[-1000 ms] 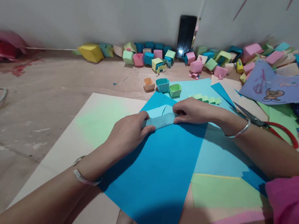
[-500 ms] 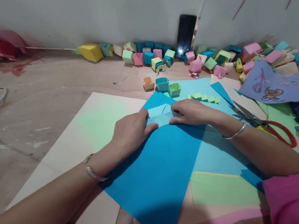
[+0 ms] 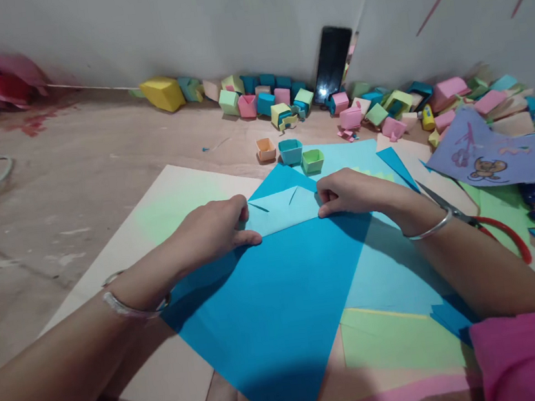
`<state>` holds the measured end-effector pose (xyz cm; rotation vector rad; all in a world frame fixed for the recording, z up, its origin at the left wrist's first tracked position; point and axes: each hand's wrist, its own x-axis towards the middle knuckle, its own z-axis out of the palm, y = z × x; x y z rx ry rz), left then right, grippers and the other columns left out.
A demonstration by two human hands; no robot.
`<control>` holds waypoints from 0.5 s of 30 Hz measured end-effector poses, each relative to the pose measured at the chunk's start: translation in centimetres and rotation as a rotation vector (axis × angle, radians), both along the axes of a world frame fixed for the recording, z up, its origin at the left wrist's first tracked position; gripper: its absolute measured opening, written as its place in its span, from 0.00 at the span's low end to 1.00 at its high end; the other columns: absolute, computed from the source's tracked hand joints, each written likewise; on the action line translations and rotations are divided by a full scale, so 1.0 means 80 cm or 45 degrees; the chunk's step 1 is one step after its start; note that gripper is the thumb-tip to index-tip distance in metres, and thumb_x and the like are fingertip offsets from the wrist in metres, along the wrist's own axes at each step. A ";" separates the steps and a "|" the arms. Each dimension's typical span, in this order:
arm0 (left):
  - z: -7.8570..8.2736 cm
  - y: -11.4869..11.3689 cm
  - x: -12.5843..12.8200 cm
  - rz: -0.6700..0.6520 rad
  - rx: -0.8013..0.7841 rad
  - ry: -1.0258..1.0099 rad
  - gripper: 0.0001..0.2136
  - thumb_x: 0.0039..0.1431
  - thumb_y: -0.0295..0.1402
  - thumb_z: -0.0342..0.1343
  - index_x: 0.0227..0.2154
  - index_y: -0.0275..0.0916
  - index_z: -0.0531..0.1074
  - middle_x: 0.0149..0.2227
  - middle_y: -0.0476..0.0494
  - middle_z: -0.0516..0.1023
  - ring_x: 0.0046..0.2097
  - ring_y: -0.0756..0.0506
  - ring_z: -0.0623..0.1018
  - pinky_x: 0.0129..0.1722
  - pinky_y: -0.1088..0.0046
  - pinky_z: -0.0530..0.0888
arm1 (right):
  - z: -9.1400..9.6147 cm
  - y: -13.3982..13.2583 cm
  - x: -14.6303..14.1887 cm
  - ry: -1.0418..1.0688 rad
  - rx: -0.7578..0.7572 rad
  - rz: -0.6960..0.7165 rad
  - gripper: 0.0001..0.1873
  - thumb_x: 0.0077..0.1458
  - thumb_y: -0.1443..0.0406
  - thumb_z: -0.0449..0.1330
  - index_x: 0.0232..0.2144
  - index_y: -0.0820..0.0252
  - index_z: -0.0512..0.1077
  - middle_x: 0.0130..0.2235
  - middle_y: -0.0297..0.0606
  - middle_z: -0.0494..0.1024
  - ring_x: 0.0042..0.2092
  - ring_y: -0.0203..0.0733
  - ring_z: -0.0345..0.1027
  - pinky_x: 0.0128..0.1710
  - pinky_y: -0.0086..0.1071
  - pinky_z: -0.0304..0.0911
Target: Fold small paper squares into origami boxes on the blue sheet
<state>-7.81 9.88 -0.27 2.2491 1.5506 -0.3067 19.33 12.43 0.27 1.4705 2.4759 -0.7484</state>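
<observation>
A folded strip of light blue paper (image 3: 284, 210) is stretched between my two hands, its upper edge showing slanted creases. My left hand (image 3: 212, 228) pinches its left end between thumb and fingers. At the other end my right hand (image 3: 344, 192) grips it the same way. Beneath lies a large sheet of deeper blue paper (image 3: 274, 297), turned cornerwise. Just beyond the strip stand three small open paper boxes: an orange one (image 3: 266, 150), a blue one (image 3: 291, 151) and a green one (image 3: 313, 160).
Scissors with red handles (image 3: 503, 233) lie at the right by a purple cloth (image 3: 490, 147) with a drawn figure. A phone (image 3: 333, 62) leans on the wall among several folded paper cubes (image 3: 265, 103). A pale sheet (image 3: 109, 259) lies at left; a cable (image 3: 9, 160) curves farther left.
My hands have moved apart, the left one leftward and the right one slightly rightward. More of the light blue strip now shows between them, with its left crease visible.
</observation>
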 end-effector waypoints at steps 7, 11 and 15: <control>0.003 0.021 -0.020 -0.020 -0.147 0.117 0.20 0.43 0.55 0.61 0.26 0.42 0.71 0.29 0.43 0.78 0.30 0.41 0.74 0.25 0.70 0.58 | -0.007 0.012 0.011 0.046 -0.017 0.056 0.12 0.48 0.56 0.66 0.29 0.58 0.74 0.30 0.33 0.76 0.33 0.37 0.66 0.29 0.28 0.53; 0.000 0.026 -0.022 -0.017 -0.162 0.101 0.21 0.41 0.56 0.61 0.24 0.42 0.71 0.27 0.43 0.77 0.29 0.42 0.73 0.25 0.70 0.57 | -0.010 0.016 0.014 0.048 -0.021 0.057 0.14 0.47 0.53 0.66 0.28 0.58 0.74 0.29 0.33 0.75 0.31 0.37 0.66 0.28 0.29 0.52; -0.001 0.026 -0.022 -0.013 -0.165 0.091 0.21 0.40 0.55 0.61 0.24 0.41 0.71 0.27 0.43 0.76 0.28 0.42 0.73 0.25 0.70 0.56 | -0.006 0.016 0.015 0.021 -0.021 0.071 0.15 0.47 0.52 0.66 0.25 0.58 0.73 0.27 0.32 0.74 0.30 0.37 0.64 0.28 0.29 0.51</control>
